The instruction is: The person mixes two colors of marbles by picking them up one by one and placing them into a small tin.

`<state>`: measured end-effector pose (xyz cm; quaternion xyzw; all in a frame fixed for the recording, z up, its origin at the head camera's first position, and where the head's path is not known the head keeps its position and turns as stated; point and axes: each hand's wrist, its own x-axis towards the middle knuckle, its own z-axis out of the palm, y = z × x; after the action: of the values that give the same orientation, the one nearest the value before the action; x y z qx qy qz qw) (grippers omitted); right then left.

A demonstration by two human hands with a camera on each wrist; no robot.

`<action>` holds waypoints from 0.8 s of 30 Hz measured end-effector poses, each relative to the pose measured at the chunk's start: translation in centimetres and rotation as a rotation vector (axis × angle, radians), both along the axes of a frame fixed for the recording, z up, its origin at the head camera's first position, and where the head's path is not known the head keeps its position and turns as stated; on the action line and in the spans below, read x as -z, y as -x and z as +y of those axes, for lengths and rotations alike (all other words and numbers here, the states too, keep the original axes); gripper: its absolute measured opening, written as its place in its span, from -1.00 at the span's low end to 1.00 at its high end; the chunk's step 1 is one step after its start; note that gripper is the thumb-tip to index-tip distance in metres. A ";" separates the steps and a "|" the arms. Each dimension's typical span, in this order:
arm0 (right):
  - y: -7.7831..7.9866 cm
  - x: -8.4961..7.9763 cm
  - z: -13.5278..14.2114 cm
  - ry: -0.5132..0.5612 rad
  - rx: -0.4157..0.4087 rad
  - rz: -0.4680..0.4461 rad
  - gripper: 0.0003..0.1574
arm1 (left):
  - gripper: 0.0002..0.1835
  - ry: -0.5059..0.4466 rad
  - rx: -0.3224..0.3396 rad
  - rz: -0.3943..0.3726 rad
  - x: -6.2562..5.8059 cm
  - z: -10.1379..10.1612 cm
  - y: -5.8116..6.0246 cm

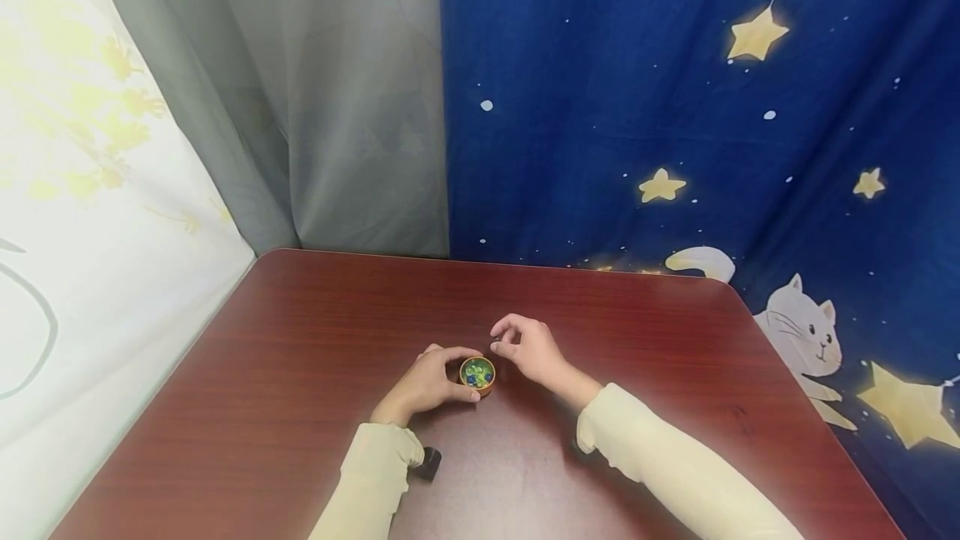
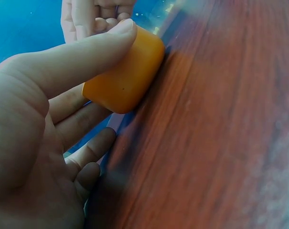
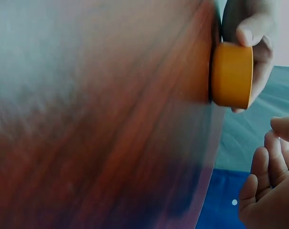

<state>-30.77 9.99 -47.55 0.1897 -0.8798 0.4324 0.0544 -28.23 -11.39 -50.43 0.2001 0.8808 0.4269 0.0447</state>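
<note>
A small round orange cup (image 1: pixel 488 390) stands on the table, holding small green and blue pieces (image 1: pixel 477 372). My left hand (image 1: pixel 433 382) grips it from the left, thumb on the near side and a finger on the far side. In the left wrist view the thumb lies along the orange wall of the cup (image 2: pixel 130 71). My right hand (image 1: pixel 534 350) hovers just right of and beyond the cup, apart from it, thumb and fingertips brought together. A tiny dark piece (image 1: pixel 496 342) shows at those fingertips; its kind is too small to tell.
The reddish-brown wooden table (image 1: pixel 337 307) spreads around both hands. A grey curtain (image 1: pixel 367 107) and a blue star-patterned curtain (image 1: pixel 570 107) hang beyond its far edge. A black band piece (image 1: pixel 427 463) sits at the left wrist.
</note>
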 end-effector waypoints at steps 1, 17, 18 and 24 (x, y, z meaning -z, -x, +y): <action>-0.1 0.0 0.0 0.003 -0.006 -0.002 -0.81 | -0.32 -0.002 -0.003 -0.001 0.0 0.0 0.0; -2.0 -0.1 -0.3 0.002 -0.073 -0.011 -0.81 | -0.32 0.000 0.001 0.005 -0.1 0.0 -0.2; -2.0 0.0 -0.3 0.000 -0.077 -0.013 -0.81 | -0.33 0.000 0.001 0.004 -0.1 0.0 -0.2; -2.4 0.1 -0.4 0.007 -0.093 -0.029 -0.81 | -0.33 0.001 -0.003 -0.004 -0.2 0.1 -0.3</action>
<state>-28.39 9.60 -47.69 0.2239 -0.8692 0.4403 0.0223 -27.98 -11.33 -50.22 0.1978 0.8812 0.4270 0.0461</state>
